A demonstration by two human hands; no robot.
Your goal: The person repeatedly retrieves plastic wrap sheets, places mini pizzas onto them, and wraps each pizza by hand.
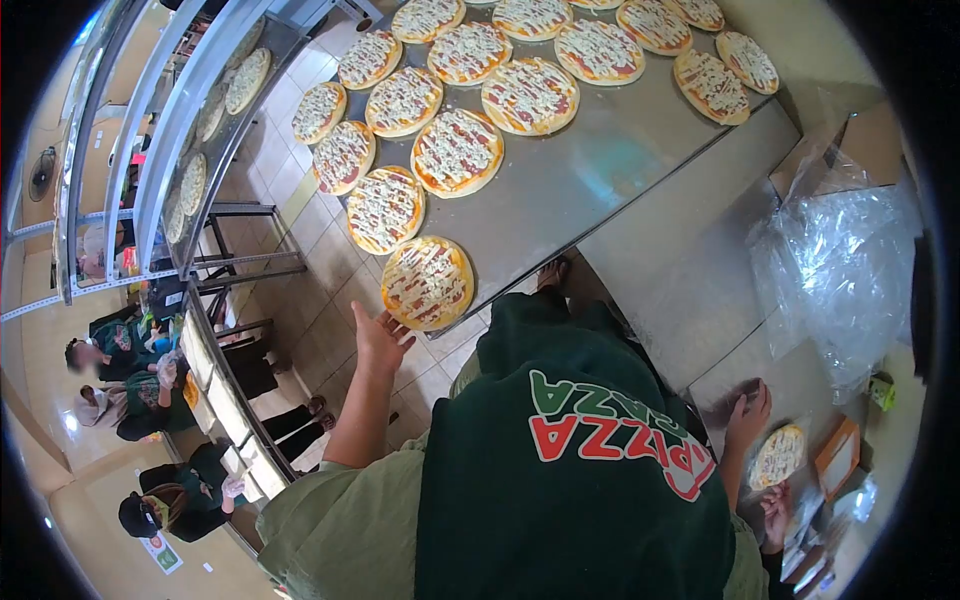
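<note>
My left hand (380, 340) is open with its fingers spread. Its fingertips are at the lower edge of a round pizza (427, 283) with white sauce lines, at the table's near corner; whether they touch it I cannot tell. Off to the right, my right hand (748, 415) has its fingers stretched out over a metal surface. Beside it is a smaller pizza (778, 457), next to another person's hand (776, 515) with a dark sleeve. Several topped pizzas (458, 152) lie in rows on the steel table (560, 190).
Clear plastic wrap (830, 270) and a cardboard box (870, 145) are at the right. An orange-edged box (837, 458) lies below them. At the left stand a metal rack (150, 150) with more pizzas and a long worktable (215, 400), where several people in dark clothes work.
</note>
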